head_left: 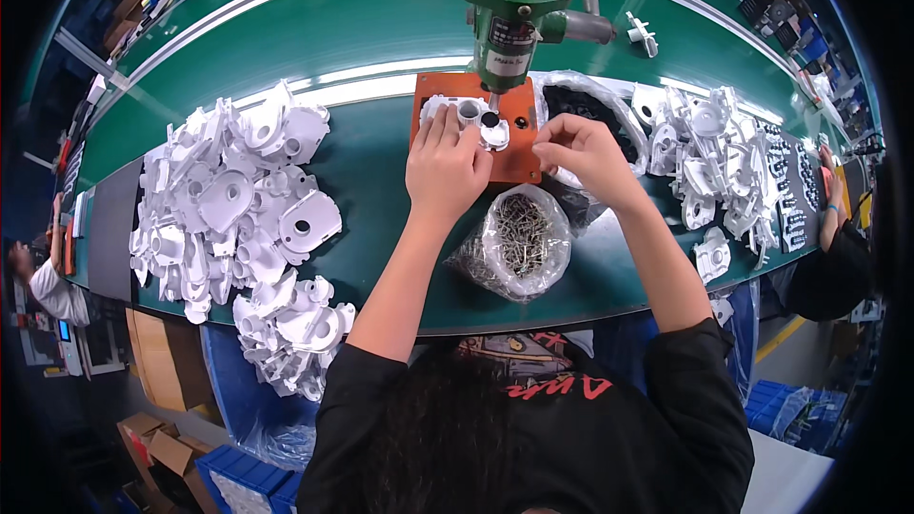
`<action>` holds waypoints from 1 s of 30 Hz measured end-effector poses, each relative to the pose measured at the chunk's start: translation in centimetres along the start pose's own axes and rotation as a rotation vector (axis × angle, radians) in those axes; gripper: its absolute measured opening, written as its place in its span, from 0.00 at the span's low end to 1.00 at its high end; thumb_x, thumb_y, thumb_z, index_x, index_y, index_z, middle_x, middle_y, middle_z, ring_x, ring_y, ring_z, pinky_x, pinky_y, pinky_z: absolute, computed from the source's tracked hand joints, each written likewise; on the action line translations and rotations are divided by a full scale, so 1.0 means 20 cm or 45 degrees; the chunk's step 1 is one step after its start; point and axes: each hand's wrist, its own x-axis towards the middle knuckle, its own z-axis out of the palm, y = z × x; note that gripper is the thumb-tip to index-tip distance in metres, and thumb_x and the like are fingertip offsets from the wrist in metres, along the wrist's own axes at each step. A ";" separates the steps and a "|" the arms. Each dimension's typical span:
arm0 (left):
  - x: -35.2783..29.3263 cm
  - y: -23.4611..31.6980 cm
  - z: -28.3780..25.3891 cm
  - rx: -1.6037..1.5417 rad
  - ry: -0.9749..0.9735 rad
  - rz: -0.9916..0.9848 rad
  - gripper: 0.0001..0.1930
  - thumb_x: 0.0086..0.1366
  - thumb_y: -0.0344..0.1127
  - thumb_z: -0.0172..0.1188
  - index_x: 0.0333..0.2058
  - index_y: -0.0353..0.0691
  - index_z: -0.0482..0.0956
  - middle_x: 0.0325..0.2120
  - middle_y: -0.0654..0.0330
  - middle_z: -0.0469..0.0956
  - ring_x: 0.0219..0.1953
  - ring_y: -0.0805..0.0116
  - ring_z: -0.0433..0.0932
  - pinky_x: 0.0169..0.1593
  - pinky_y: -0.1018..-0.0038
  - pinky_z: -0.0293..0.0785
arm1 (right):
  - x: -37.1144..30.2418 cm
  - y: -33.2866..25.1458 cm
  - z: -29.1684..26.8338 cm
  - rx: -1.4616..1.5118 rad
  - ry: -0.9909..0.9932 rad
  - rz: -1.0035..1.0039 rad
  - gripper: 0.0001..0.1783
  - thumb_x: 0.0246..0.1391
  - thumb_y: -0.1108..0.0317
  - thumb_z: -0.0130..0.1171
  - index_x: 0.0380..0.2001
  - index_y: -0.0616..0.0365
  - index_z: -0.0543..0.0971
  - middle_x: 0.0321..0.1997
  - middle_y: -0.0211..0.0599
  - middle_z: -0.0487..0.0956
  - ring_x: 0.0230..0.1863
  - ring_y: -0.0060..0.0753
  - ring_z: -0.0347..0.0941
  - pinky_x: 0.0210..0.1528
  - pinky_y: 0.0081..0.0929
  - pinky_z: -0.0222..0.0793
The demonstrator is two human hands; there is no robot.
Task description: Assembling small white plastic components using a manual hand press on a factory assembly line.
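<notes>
My left hand (446, 171) lies with its fingers together over a white plastic part (494, 137), holding it on the orange fixture plate (514, 164). A round black piece (490, 120) sits on that part, just under the tip of the green bench machine (509, 29). My right hand (588, 154) is raised at the plate's right edge, thumb and fingers pinched together; whatever is between them is too small to make out. Just below, a clear plastic bag (557, 271) stands open, full of small metal screws (519, 233).
White plastic parts are heaped at left (224, 200) and at right (709, 148). Behind my right hand stands a bag of black pieces (581, 107). One loose white part (643, 35) lies on the green surface behind. Other people's arms show at both sides.
</notes>
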 end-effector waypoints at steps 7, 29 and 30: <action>-0.01 -0.01 0.00 -0.002 -0.016 0.006 0.11 0.50 0.32 0.56 0.33 0.35 0.77 0.42 0.41 0.77 0.49 0.47 0.75 0.54 0.56 0.70 | 0.09 0.02 0.03 0.089 0.021 0.070 0.08 0.50 0.73 0.62 0.33 0.62 0.75 0.27 0.29 0.76 0.27 0.17 0.72 0.30 0.17 0.68; 0.00 0.00 0.00 0.003 0.021 -0.012 0.05 0.51 0.30 0.56 0.28 0.36 0.73 0.41 0.45 0.78 0.48 0.48 0.76 0.53 0.58 0.71 | 0.03 0.01 0.02 -0.723 0.135 -0.231 0.09 0.45 0.77 0.60 0.34 0.65 0.78 0.33 0.36 0.75 0.33 0.26 0.75 0.35 0.23 0.70; 0.00 0.00 -0.01 0.012 0.014 -0.006 0.05 0.51 0.30 0.56 0.28 0.36 0.73 0.41 0.45 0.79 0.48 0.48 0.76 0.53 0.58 0.71 | 0.02 0.03 0.02 -0.867 0.107 -0.425 0.09 0.44 0.76 0.61 0.33 0.64 0.79 0.33 0.38 0.75 0.33 0.31 0.75 0.37 0.26 0.70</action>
